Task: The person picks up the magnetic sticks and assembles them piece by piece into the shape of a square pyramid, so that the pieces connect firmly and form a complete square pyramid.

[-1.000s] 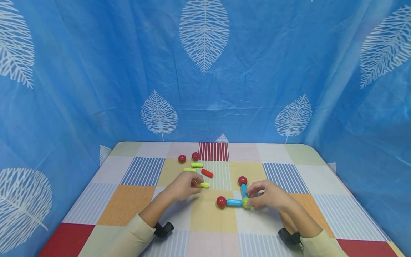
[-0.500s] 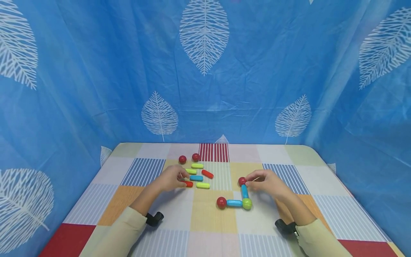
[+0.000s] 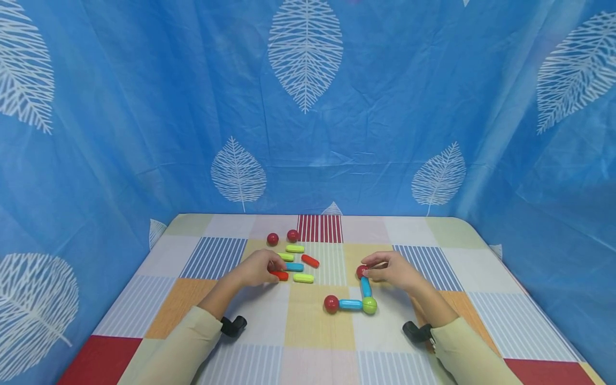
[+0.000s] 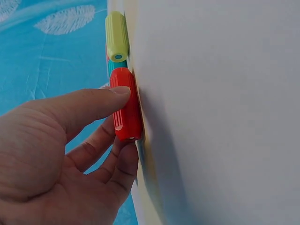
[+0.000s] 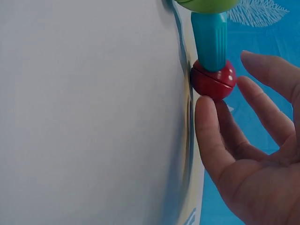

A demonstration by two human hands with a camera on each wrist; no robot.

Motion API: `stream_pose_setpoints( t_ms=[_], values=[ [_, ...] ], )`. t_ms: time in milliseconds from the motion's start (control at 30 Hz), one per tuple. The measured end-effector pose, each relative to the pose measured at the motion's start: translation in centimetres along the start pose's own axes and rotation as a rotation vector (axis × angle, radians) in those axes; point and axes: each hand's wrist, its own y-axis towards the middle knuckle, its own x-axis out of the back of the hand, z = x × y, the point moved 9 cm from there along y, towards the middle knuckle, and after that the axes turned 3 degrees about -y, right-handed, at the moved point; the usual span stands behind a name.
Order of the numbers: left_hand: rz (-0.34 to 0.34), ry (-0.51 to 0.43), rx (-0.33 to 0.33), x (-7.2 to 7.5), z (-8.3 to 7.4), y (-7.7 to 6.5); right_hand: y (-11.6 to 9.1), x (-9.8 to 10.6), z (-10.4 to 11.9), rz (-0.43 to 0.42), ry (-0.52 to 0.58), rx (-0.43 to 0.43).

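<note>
My left hand pinches a short red ribbed toy rod, thumb on top and fingers behind it. The rod lies at the left of a loose group on the table. My right hand has its thumb and fingers around a red ball, its index finger standing apart. That ball joins a blue rod, which runs to a green ball. From there a second blue rod leads left to another red ball, making an L shape.
Near the left hand lie a loose blue rod, a yellow-green rod, another red rod and more yellow-green rods. Two red balls sit farther back. A patchwork cloth covers the table; blue leaf-print curtains surround it.
My left hand has moved left from the yellow-green rod to the red rod and grips it. My right hand has shifted from the green ball up to the far red ball.
</note>
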Motion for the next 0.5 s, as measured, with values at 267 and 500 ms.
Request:
stream_pose_setpoints(
  t_ms=[267, 500],
  values=[
    [0.018, 0.026, -0.004, -0.29, 0.00, 0.13, 0.68, -0.08, -0.49, 0.010, -0.016, 0.000],
    [0.024, 0.024, -0.009, -0.29, -0.02, 0.09, 0.93, -0.08, -0.86, 0.012, -0.058, -0.024]
  ],
)
